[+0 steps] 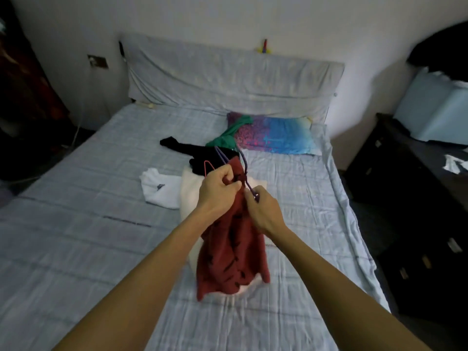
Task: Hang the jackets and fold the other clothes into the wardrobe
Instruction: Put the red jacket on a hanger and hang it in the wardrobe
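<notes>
right at the centre of the frame, both hands meet above the bed [76,224], with bare forearms reaching in from the bottom edge. the left hand [220,188] is closed, its fingers bunching the top edge of a dark red garment [233,254] with small black marks. the right hand [263,211], just beside it and lower right, has its fingers curled round the near end of a purple hanger [243,171], which runs up and away past the garment's top. the red garment hangs down from the two hands in loose folds, and its lower end is blurred (it lies over a cream garment [190,188] spread on the sheet).

a thin red hanger [210,167] shows just above and left of the left hand; i cannot tell whether that hand holds it. left of the cream piece lies a white garment [162,188] with a small dark mark. above the hands, a black garment [192,149] stretches across the pale blue sheet, and a green garment [228,138] is draped from it onto a pink and blue pillow [276,135] in the upper middle.

behind the pillow, a headboard [228,77] covered in the same pale cloth leans against the white wall. a dark dresser [405,198] stands along the right edge, with a pale blue box [430,110] on top.
</notes>
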{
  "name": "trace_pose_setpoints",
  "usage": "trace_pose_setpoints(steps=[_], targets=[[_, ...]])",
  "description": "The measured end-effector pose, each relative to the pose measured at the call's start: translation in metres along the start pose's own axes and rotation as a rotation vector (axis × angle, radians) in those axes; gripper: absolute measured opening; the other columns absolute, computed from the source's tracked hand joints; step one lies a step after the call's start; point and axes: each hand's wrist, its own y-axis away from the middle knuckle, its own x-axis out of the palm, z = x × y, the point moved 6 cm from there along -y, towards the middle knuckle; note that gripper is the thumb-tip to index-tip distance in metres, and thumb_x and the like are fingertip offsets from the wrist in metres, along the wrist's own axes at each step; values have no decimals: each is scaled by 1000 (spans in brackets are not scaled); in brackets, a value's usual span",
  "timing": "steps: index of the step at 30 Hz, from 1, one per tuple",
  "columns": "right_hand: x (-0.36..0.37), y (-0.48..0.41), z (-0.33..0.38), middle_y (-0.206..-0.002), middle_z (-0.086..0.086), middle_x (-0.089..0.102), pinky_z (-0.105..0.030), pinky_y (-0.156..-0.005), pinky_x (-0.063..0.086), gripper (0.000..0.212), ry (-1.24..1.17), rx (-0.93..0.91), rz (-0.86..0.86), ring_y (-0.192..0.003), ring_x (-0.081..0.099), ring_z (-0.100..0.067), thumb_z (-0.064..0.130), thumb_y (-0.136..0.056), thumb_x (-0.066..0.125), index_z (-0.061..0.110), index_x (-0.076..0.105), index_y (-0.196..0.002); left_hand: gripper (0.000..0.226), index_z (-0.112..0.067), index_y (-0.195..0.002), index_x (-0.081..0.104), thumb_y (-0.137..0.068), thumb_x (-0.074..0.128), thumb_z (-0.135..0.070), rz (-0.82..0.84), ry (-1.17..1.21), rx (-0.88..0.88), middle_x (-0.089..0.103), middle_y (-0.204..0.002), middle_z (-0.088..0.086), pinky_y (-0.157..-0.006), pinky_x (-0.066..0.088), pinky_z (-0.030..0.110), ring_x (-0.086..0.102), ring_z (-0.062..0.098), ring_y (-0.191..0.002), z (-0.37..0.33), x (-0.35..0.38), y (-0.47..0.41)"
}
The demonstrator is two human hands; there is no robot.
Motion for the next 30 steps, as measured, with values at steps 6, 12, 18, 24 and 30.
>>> trace_pose_setpoints(steps=[6,12,18,24,30], targets=[[-83,65,83,-77,1,60,-29,-67,43,31,-236,-106,-42,-71,56,-13,44,-86,61,14,57,-92,46,-22,-60,28,-74,67,-4,11,-161,308,30,-56,-8,-59,29,31,29,13,-58,-150,-61,43],[-129,130,145,-95,3,65,-27,-77,51,35,-397,-308,-56,-87,63,-10,47,-77,70,23,60,-100,42,-22,-63,29,-78,64,-5,45,-445,519,36,-58,-5,-60,32,30,34,14,-60,-246,-101,108],[-121,176,158,-93,4,69,-31,-81,51,36,-328,-410,28,-87,64,-10,47,-72,76,19,66,-94,40,-18,-64,33,-79,66,-2,176,-557,578,43,-60,-3,-59,33,23,36,10,-59,-247,-112,162],[-105,214,168,-77,4,66,-18,-58,48,24,-430,-379,235,-66,60,-4,28,-80,74,13,62,-94,40,-15,-64,33,-81,67,-5,256,-587,614,42,-62,-2,-56,32,10,40,1,-57,-253,-126,193],[-89,231,195,-50,11,48,-17,-39,29,11,-408,-291,332,-39,40,-3,26,-86,67,18,59,-83,40,-13,-63,34,-78,71,-5,284,-555,677,41,-59,-3,-54,32,14,37,2,-53,-255,-159,190]])
